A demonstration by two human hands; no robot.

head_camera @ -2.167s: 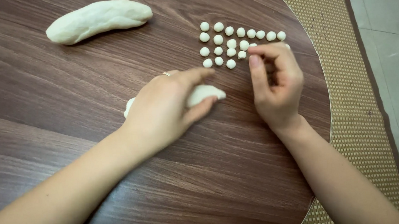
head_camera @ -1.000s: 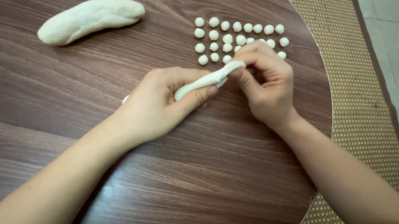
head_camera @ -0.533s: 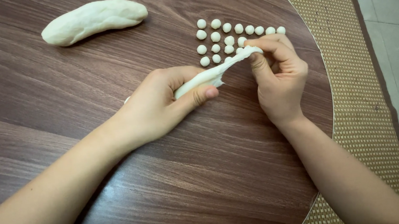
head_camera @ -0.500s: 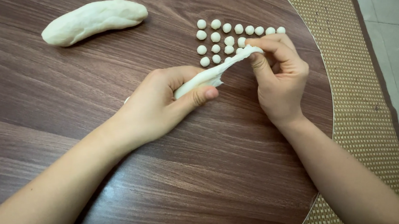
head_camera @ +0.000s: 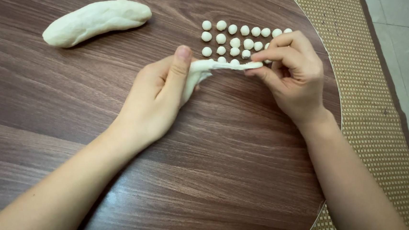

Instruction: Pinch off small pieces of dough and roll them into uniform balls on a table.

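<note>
My left hand (head_camera: 157,98) grips the thick end of a white dough strip (head_camera: 201,69) above the round wooden table (head_camera: 209,177). The strip stretches thin toward my right hand (head_camera: 293,75), whose thumb and forefinger pinch its tip. Just behind the hands lie several small white dough balls (head_camera: 237,36) in rows on the table; some are hidden by my right hand.
A large oblong dough loaf (head_camera: 96,20) lies at the far left of the table. A woven straw mat (head_camera: 375,93) covers the floor beyond the table's right edge, with pale floor tiles (head_camera: 404,24) farther right.
The dough piece was lifted off the table. My right hand has pulled its end out to the right, stretching the strip longer and thinner.
</note>
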